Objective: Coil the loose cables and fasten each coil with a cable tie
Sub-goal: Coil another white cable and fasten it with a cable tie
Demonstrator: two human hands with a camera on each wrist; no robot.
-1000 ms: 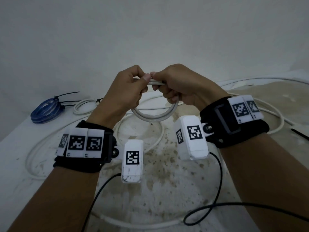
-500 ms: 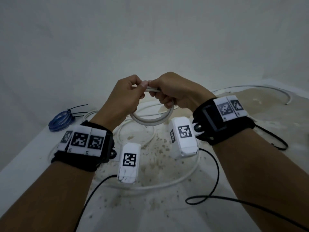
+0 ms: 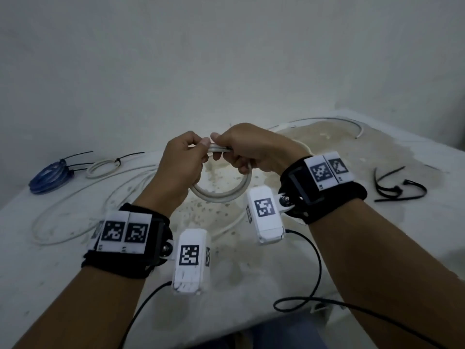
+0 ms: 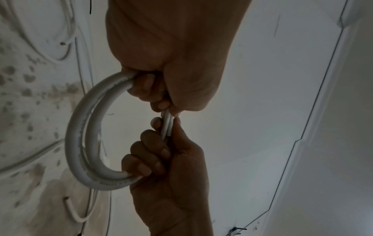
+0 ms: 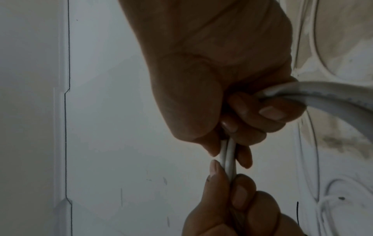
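A small coil of thick white cable [image 3: 219, 194] hangs above the table between both hands. My left hand [image 3: 186, 161] grips its top left, thumb and forefinger pinching the strands. My right hand [image 3: 247, 150] grips the top right, fingers curled round the strands. In the left wrist view the coil [image 4: 79, 135] shows two turns, held by the left hand [image 4: 171, 67] above and the right hand [image 4: 171, 172] below. In the right wrist view the paired strands [image 5: 228, 157] run between the right hand [image 5: 222, 89] and the left hand [image 5: 238, 207]. The cable's loose tail [image 3: 75, 196] trails over the table.
A blue coil [image 3: 46, 176] with black ties and a thin white tied coil [image 3: 104, 165] lie at the back left. Loose black cable ties [image 3: 398, 188] lie at the right. Another white cable [image 3: 327, 120] curves along the table's far edge. The wall stands close behind.
Both hands keep their grip on the coil. The trailing loop on the table has drawn in toward the hands. The view has pulled back, bringing the black ties at the right into sight.
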